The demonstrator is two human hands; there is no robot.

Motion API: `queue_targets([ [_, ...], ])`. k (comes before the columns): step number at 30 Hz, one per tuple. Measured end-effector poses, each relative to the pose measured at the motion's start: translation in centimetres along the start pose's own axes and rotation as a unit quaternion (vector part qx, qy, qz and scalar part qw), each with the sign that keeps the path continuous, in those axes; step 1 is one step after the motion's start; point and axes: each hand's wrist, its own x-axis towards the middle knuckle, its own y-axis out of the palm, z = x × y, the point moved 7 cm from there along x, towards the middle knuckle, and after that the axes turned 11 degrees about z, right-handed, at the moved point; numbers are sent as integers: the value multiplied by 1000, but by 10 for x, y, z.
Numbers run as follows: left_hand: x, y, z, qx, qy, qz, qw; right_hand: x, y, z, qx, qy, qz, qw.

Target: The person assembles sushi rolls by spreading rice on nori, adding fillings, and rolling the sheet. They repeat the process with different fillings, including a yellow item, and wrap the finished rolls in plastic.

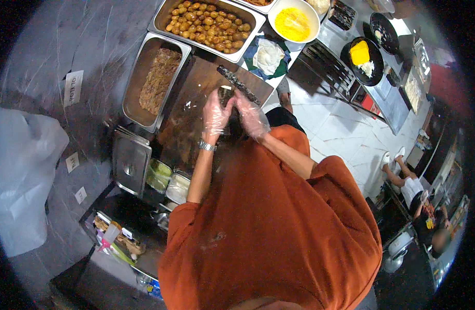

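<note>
My left hand (216, 112), in a clear plastic glove, is closed around a small dark-wrapped piece (225, 93) that shows white at its top. My right hand (252, 118), gloved the same way, meets it from the right, its fingers curled against the piece. Beyond the right fingers a long dark strip (238, 82) with pale speckles slants across the board; its kind I cannot tell. Both hands are over a brown wooden board (183, 132), where a few white crumbs (190, 105) lie left of them.
Metal trays hold small brown balls (209, 26) and shredded brown filling (160, 82). A white bowl (315, 23) with yellow shreds and a crumpled white cloth (268, 57) sit at the far right. Lidded tins (131, 163) stand left. Pans (362, 61) and a person (423, 206) are farther right.
</note>
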Motion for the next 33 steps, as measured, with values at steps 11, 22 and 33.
queue_targets([
  [11, -13, 11, -19, -417, -20, -10, 908, 1, 3, 55, -49, 63, 18, 997],
  [22, -9, 47, -91, -603, -121, 147, 775, -30, -81, 73, -172, -172, 34, 969],
  [33, 20, 91, -212, -626, -109, 277, 721, -40, -213, 107, -261, -208, 103, 937],
])
